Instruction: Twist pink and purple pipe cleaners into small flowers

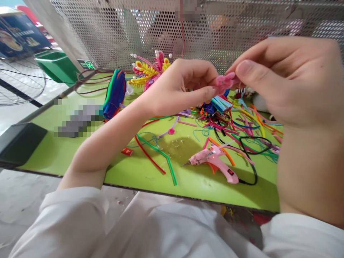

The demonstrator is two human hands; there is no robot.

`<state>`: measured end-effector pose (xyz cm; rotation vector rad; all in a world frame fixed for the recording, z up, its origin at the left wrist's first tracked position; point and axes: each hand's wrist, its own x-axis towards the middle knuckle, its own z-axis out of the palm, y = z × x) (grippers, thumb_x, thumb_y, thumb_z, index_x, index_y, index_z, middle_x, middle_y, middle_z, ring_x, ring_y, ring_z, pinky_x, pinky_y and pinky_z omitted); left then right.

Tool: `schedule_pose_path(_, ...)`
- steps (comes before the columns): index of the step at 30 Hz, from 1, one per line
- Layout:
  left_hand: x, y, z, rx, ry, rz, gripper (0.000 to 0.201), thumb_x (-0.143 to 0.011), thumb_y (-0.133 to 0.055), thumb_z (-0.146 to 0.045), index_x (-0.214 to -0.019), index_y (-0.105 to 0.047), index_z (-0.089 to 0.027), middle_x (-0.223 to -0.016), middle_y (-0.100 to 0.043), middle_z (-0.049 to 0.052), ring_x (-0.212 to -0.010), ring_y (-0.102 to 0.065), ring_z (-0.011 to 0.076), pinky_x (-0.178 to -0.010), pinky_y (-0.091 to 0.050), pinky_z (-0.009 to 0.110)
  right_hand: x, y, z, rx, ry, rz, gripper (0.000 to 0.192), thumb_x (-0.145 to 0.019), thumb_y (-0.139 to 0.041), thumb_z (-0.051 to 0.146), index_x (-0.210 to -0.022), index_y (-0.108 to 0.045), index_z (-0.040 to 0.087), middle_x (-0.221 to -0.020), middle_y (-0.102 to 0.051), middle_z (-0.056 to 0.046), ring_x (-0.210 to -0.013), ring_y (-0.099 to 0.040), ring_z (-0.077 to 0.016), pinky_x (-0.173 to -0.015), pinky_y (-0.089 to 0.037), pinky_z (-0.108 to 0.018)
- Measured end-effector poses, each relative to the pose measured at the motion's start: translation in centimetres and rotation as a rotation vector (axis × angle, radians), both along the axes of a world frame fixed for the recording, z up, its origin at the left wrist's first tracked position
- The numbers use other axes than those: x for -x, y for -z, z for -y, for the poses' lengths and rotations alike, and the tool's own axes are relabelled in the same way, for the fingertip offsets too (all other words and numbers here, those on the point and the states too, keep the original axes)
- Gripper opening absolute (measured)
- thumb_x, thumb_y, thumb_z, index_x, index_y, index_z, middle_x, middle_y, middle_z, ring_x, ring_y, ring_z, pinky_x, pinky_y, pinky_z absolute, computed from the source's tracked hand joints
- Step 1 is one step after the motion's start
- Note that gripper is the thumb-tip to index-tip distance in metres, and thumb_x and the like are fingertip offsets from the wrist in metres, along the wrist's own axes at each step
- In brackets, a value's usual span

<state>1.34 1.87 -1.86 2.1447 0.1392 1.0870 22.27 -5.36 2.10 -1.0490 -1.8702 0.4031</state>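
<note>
My left hand [185,84] pinches a small, fuzzy pink pipe cleaner shape [224,81] between thumb and fingers, held up above the table. From the other side, the closed thumb and forefinger of my right hand [292,82] grip the same piece at its right end. Its tips are partly hidden by my fingers. Below lies a pink glue gun [212,156] on its side, nozzle to the left, with a small orange light showing. Behind my hands is a bundle of colourful pipe cleaners [219,104].
Loose red and green pipe cleaners [169,165] lie on the green table [156,179]. A black cord loops right of the glue gun. A pipe cleaner flower arrangement [150,70], a blue bundle [115,95] and a black box [21,143] stand leftward. Perforated metal panel [107,39] rises behind.
</note>
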Motion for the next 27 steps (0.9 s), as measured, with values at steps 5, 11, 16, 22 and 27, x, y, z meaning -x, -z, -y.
schedule_pose_path(5,0.1,-0.5,0.7,0.047,-0.067,-0.034,0.035,-0.089,-0.076,-0.049,-0.085,-0.069,-0.015,-0.075,-0.063,-0.001,-0.063,-0.053,0.004,-0.059,-0.04,0.023,-0.2,0.2,-0.4,-0.094,-0.029,0.08,0.006,-0.092,-0.075,0.025,-0.087,-0.077,0.023,-0.082,-0.072,0.003,-0.07,-0.056,-0.0045,-0.066,-0.047,-0.021)
schedule_pose_path(11,0.4,-0.7,-0.2,-0.044,-0.003,0.001,0.031,-0.08,-0.086,-0.044,-0.092,-0.071,-0.018,-0.086,-0.072,0.002,-0.078,-0.065,0.0091,-0.06,-0.049,0.022,-0.2,0.4,-0.7,-0.096,-0.009,0.138,0.009,-0.093,-0.074,0.026,-0.087,-0.075,0.019,-0.078,-0.068,0.005,-0.068,-0.052,-0.003,-0.062,-0.04,-0.021)
schedule_pose_path(16,0.9,-1.0,-0.5,-0.091,-0.046,-0.03,0.029,-0.095,-0.069,-0.036,-0.099,-0.069,-0.008,-0.086,-0.072,0.002,-0.072,-0.064,0.0011,-0.069,-0.051,0.019,0.2,0.7,-0.5,-0.045,-0.066,0.117,0.01,-0.094,-0.073,0.025,-0.087,-0.073,0.018,-0.075,-0.065,0.006,-0.067,-0.052,-0.0011,-0.056,-0.034,-0.016)
schedule_pose_path(22,0.0,-0.5,0.7,-0.043,-0.08,0.173,0.025,-0.093,-0.074,-0.032,-0.087,-0.067,-0.008,-0.077,-0.071,0.002,-0.055,-0.06,0.0011,-0.051,-0.046,0.015,0.6,1.1,-1.0,0.113,-0.17,-0.141,0.008,-0.097,-0.071,0.024,-0.092,-0.074,0.019,-0.077,-0.07,0.005,-0.069,-0.063,-0.0028,-0.064,-0.048,-0.016)
schedule_pose_path(27,0.3,-0.7,1.2,-0.437,-0.272,0.128,0.022,-0.098,-0.061,-0.024,-0.106,-0.068,-0.005,-0.098,-0.072,0.006,-0.09,-0.073,0.0094,-0.071,-0.055,0.018,0.6,0.8,-0.9,0.268,-0.265,-0.305,0.01,-0.091,-0.079,0.025,-0.082,-0.076,0.02,-0.074,-0.069,0.003,-0.063,-0.065,-0.0051,-0.06,-0.053,-0.015)
